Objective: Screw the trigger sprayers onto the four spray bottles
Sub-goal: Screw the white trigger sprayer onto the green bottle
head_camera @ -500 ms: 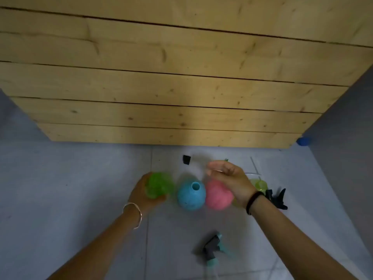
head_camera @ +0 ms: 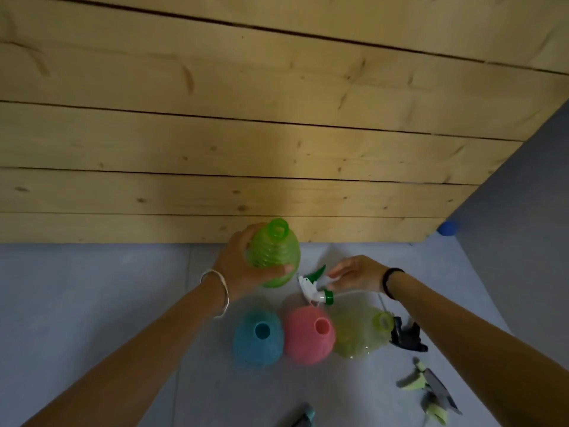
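My left hand [head_camera: 243, 266] grips the green bottle [head_camera: 275, 252] around its body and holds it up off the floor, open neck pointing away from me. My right hand [head_camera: 357, 274] pinches the white and green trigger sprayer [head_camera: 315, 288], whose dip tube trails right under the wrist. On the floor below stand three open bottles: blue [head_camera: 258, 342], pink [head_camera: 309, 334] and yellow-green [head_camera: 360, 332].
A dark sprayer [head_camera: 406, 335] lies right of the yellow-green bottle. A grey and yellow sprayer [head_camera: 431, 389] lies further right and nearer. Another teal sprayer [head_camera: 306, 417] peeks in at the bottom edge. A wooden plank wall [head_camera: 277, 134] rises behind, with a blue object [head_camera: 446, 228] at its right corner.
My left hand has lifted the green bottle off the floor. My right hand has picked up the white and green sprayer and brought it beside the bottle.
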`<move>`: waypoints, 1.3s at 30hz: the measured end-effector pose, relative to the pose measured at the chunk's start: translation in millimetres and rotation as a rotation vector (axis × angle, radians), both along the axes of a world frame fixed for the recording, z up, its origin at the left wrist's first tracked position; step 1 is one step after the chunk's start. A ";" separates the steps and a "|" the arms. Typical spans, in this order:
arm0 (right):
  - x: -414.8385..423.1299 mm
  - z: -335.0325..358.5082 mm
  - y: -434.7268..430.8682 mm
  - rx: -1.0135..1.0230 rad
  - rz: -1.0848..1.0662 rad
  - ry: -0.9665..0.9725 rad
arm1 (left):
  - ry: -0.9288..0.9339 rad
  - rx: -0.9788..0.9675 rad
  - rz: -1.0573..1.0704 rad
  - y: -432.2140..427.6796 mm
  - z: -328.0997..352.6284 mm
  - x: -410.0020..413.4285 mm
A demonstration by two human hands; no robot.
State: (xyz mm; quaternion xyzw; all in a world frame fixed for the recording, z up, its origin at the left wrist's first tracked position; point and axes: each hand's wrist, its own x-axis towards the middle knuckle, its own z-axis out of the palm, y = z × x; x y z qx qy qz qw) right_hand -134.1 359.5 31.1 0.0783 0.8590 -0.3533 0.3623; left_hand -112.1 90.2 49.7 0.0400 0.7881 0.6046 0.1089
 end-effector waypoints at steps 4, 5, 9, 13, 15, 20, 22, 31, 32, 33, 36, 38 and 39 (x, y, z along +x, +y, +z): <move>-4.4 -24.2 7.7 0.010 0.021 -0.053 | -0.055 0.053 -0.020 15.5 -23.3 -6.1; -5.3 -29.3 8.4 0.013 0.028 -0.060 | -0.059 0.058 -0.027 17.7 -28.2 -6.8; -4.6 -41.7 5.4 -0.021 0.050 -0.086 | -0.043 0.056 -0.040 22.1 -36.2 -3.8; -2.3 -48.6 1.5 -0.041 0.028 -0.070 | -0.044 0.036 -0.022 21.4 -35.1 -3.3; -1.7 -48.7 -1.6 -0.043 0.002 -0.064 | -0.062 0.023 -0.005 20.1 -33.6 -3.3; -3.2 -23.9 0.9 -0.151 -0.206 -0.012 | -0.091 0.034 0.035 17.5 -25.6 -5.6; -4.1 0.3 8.6 -0.144 -0.230 0.092 | -0.079 0.043 0.048 18.5 -12.9 -9.6; 42.8 152.8 16.1 -0.449 -0.497 0.364 | 0.056 0.067 0.054 34.2 94.0 7.0; 52.2 173.4 12.6 -0.496 -0.516 0.381 | 0.064 0.084 0.049 33.2 112.3 12.1; 61.1 195.9 8.7 -0.537 -0.527 0.396 | 0.082 0.104 0.047 32.8 131.3 17.7; 92.1 262.7 -7.5 -0.648 -0.518 0.468 | 0.139 0.128 0.041 29.5 185.2 44.8; 114.2 299.9 -20.5 -0.722 -0.512 0.531 | 0.164 0.138 0.049 26.0 214.5 66.1; 125.3 316.6 -26.8 -0.770 -0.521 0.559 | 0.182 0.143 0.050 23.8 229.0 78.0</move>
